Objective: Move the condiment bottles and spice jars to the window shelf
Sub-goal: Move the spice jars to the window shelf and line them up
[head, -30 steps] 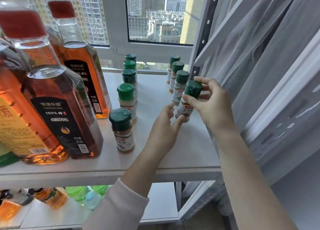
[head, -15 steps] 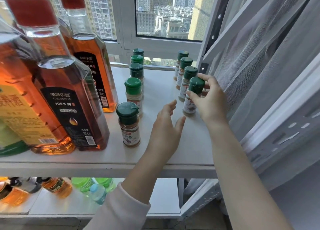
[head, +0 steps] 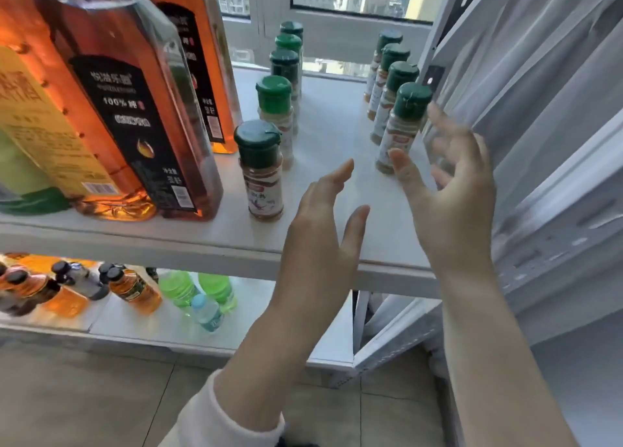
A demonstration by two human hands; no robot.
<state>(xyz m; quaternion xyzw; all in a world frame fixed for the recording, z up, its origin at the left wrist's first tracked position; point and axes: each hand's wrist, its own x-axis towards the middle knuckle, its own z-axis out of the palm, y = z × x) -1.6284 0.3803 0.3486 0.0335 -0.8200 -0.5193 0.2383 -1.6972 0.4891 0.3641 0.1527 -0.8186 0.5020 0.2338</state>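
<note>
Two rows of green-capped spice jars stand upright on the white window shelf [head: 337, 136]. The nearest jar of the right row [head: 403, 128] stands free, just beyond my right hand [head: 448, 193], which is open with fingers spread and holds nothing. My left hand [head: 325, 224] hovers open over the shelf's front edge, between the two rows. The nearest jar of the left row [head: 261, 170] is to its left. Tall amber oil bottles [head: 131, 109] with black labels fill the shelf's left side.
A sheer grey curtain [head: 526, 92] and a metal shelf upright hang close on the right. A lower shelf [head: 263, 315] holds several small drink bottles, orange and green. Tiled floor lies below. The window frame closes the shelf's far end.
My right hand has let go of the nearest right-row jar, which now stands on the shelf, and drawn back open. My left hand has pulled back toward the front edge. The camera has dipped.
</note>
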